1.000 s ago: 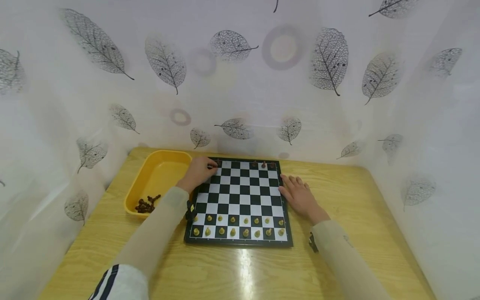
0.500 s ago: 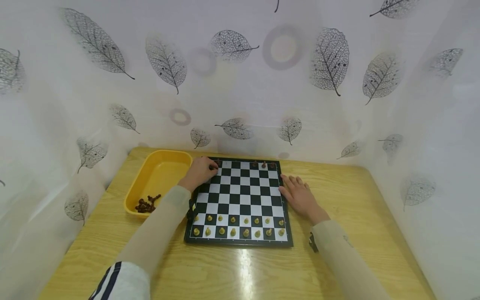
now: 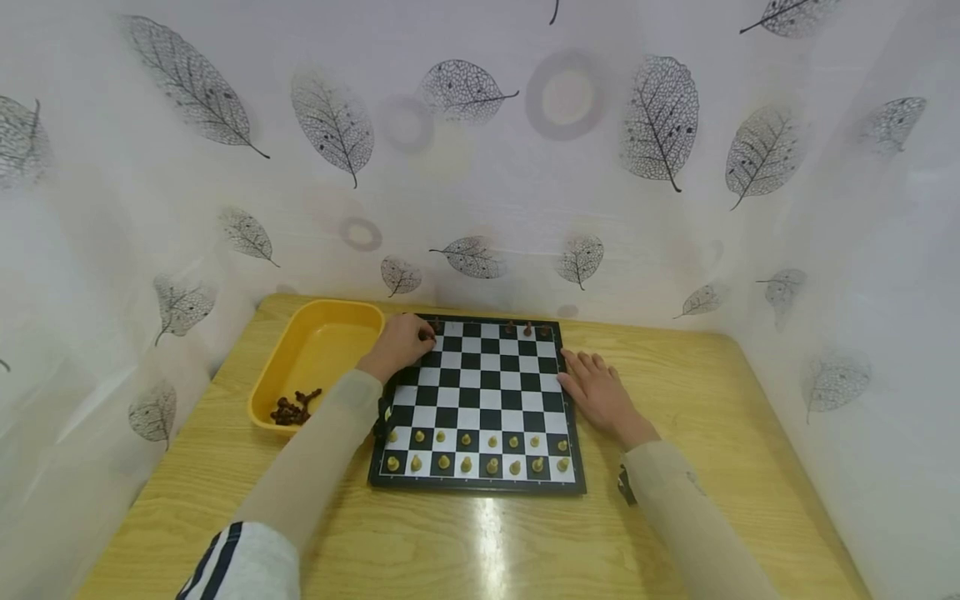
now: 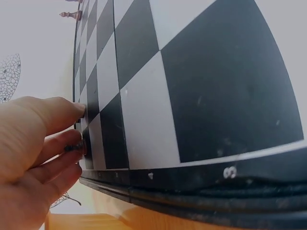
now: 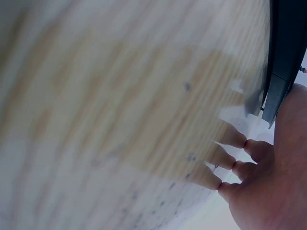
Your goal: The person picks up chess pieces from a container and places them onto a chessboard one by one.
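My left hand (image 3: 397, 342) reaches over the far left corner of the chessboard (image 3: 480, 365), its thumb and fingers curled at a small dark chess piece (image 4: 74, 146). In the left wrist view this piece overlaps the fingers near the board surface; its exact kind is unclear. Another brown chess piece (image 3: 437, 323) stands just beyond the fingertips. My right hand (image 3: 600, 396) lies with fairly straight fingers along the board's right edge, partly on the table. At the far right of the board stand brown pieces, including one in the second-to-last column (image 3: 527, 329).
A yellow tray (image 3: 262, 387) left of the board holds a cluster of brown chess pieces (image 3: 291, 411). Two rows of gold-coloured chess pieces (image 3: 466, 463) stand on the near side. Leaf-patterned sheeting (image 3: 480, 167) surrounds the wooden table (image 3: 675, 375).
My left hand shifts very slightly at the far left corner, its fingertips drawing a little closer together. The right hand stays in place, and the visible pieces have not moved.
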A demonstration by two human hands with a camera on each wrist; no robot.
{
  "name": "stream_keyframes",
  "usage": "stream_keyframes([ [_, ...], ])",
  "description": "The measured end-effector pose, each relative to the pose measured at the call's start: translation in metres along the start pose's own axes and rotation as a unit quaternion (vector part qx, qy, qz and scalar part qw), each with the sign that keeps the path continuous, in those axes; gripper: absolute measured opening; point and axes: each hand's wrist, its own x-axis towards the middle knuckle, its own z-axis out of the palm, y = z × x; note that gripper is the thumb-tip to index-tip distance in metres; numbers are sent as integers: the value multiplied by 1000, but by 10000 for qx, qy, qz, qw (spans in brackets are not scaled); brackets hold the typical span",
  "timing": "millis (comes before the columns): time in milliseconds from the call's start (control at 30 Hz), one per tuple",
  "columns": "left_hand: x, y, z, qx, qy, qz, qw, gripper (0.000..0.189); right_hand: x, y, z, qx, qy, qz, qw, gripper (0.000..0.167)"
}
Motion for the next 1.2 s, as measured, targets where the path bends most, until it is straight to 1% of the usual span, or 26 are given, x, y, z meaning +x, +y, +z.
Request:
stream_keyframes([
  [167,0,-2,-4,-141,-105,-46,9998,29,0,0,0,0,-26,29,10000,69],
  [267,-1,-3,-10,-394,-124,-90,9991,32,0,0,1,-1,-18,38,10000,69],
  [433,-5,-5,-28,-682,-83,65,9976,35,1,0,1,-7,-31,19,10000,68],
  [533,-10,-11,-40,-887,56,157,9959,35,0,0,1,-3,-29,-7,10000,68],
  [633,-18,-19,-51,-1221,199,116,9923,36,0,0,0,21,12,-24,10000,67],
  [700,-25,-27,-58,-1343,304,93,9904,36,-1,0,0,40,37,-31,10000,67],
  [833,-40,-43,-69,-1380,461,142,9893,37,-1,0,1,19,21,-49,10000,67],
  [1000,-62,-62,-81,-1263,713,401,9886,32,-1,2,2,29,31,-48,10000,68],
  [1133,-78,-75,-87,-982,891,494,9899,32,0,2,3,30,62,-27,10000,68],
  [1200,-86,-82,-90,-836,908,504,9911,30,0,1,2,43,47,-21,10000,67],
])
